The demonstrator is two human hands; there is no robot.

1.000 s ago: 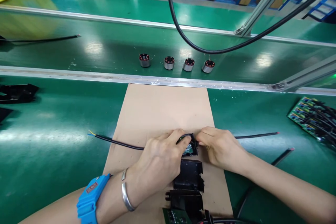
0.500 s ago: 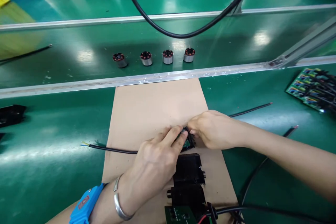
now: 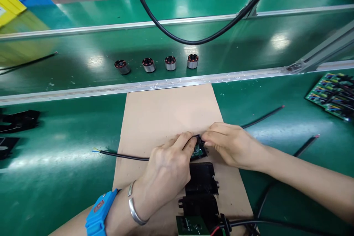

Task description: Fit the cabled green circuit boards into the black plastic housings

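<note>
A small black housing with a green circuit board inside (image 3: 199,150) lies on the brown cardboard sheet (image 3: 168,110). My left hand (image 3: 168,166) holds its left side, fingers closed on the upper edge. At its upper right corner, my right hand (image 3: 224,142) has thumb and fingers pinched together; whatever is between them is too small to make out. A black cable (image 3: 124,156) with bare coloured wire ends runs out to the left from under my left hand. Below the housing lie two black housings (image 3: 201,179), (image 3: 199,206) and another green board (image 3: 192,225).
Four metal ring-shaped parts, several in a row (image 3: 170,63), stand behind the metal rail (image 3: 155,85). Wired green boards (image 3: 332,94) lie at the right, black parts (image 3: 20,121) at the left. Loose black cables (image 3: 262,117) cross the right side; a thick cable (image 3: 190,41) hangs in front.
My right hand has shifted slightly down and its fingers have changed position at the housing's corner. The whole view has shifted a little. My left hand keeps its hold.
</note>
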